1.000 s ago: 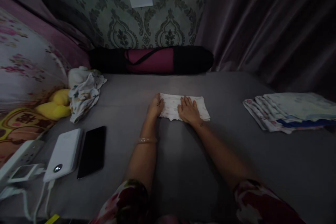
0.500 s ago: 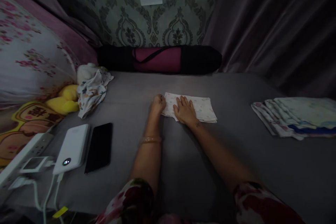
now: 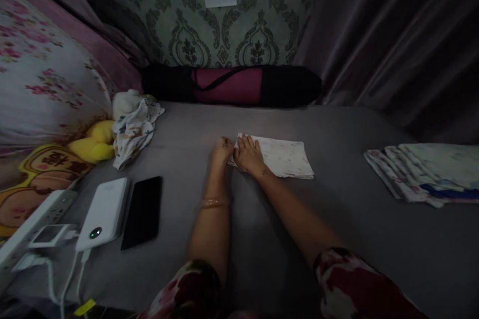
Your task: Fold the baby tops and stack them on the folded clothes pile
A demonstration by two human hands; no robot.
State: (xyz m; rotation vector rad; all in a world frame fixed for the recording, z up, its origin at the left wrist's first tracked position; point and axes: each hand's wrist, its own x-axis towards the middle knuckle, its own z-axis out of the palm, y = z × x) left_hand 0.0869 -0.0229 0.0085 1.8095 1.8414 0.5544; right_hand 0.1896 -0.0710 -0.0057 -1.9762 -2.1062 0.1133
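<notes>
A white folded cloth (image 3: 286, 157) with a faint small print lies flat on the grey sheet in front of me. My left hand (image 3: 222, 149) is closed at the cloth's left edge; its fingertips are tucked out of sight, gripping that edge. Flat on the left part of the cloth rests my right hand (image 3: 249, 154), its fingers stretched out and close beside the left hand. Far to the right sits a stack of folded cloths (image 3: 434, 172), with a dark blue one showing among the pale ones.
A power bank (image 3: 105, 214) and a black phone (image 3: 142, 212) lie at the left, near a power strip (image 3: 45, 224) with cables. Behind them are a crumpled printed cloth (image 3: 133, 132) and yellow plush toys (image 3: 93, 142). A black and pink long bag (image 3: 228, 84) lies along the wall.
My right hand has slid left across the cloth toward my left hand. The left hand stays closed at the left edge. The view has shifted slightly.
</notes>
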